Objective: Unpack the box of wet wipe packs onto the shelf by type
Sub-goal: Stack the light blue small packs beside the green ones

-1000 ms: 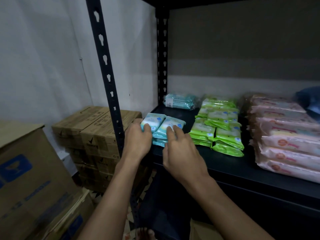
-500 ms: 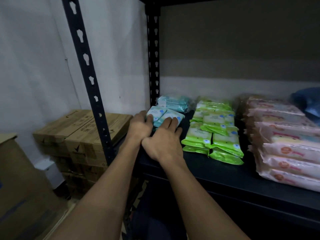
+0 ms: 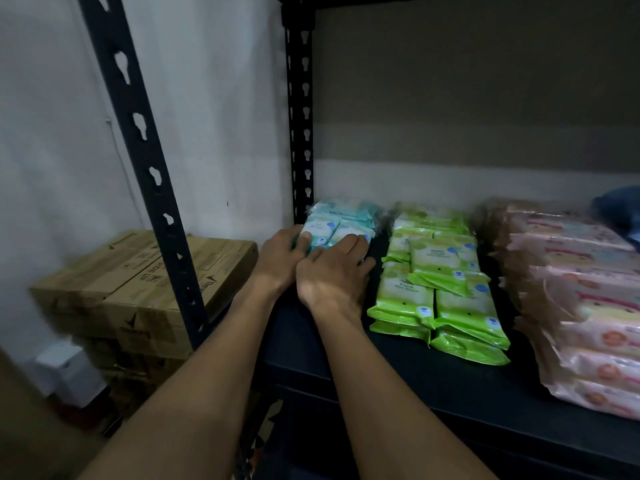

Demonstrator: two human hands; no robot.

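Observation:
Small teal wet wipe packs (image 3: 325,232) lie in a short stack at the back left of the dark shelf (image 3: 433,382). My left hand (image 3: 278,259) grips their left end and my right hand (image 3: 334,271) presses flat on top of them from the front. They butt against another bundle of teal packs (image 3: 349,211) by the rear post. Green wipe packs (image 3: 436,278) fill the middle of the shelf in overlapping rows. Larger pink wipe packs (image 3: 581,299) are stacked at the right.
The black slotted front post (image 3: 152,174) stands just left of my arms. Stacked brown cartons (image 3: 131,289) sit on the floor beyond it, by the white wall. A dark blue object (image 3: 620,213) lies at the far right back of the shelf.
Both hands have slid the teal packs from the shelf's front edge to the back, up against the rear teal bundle. The camera has moved closer.

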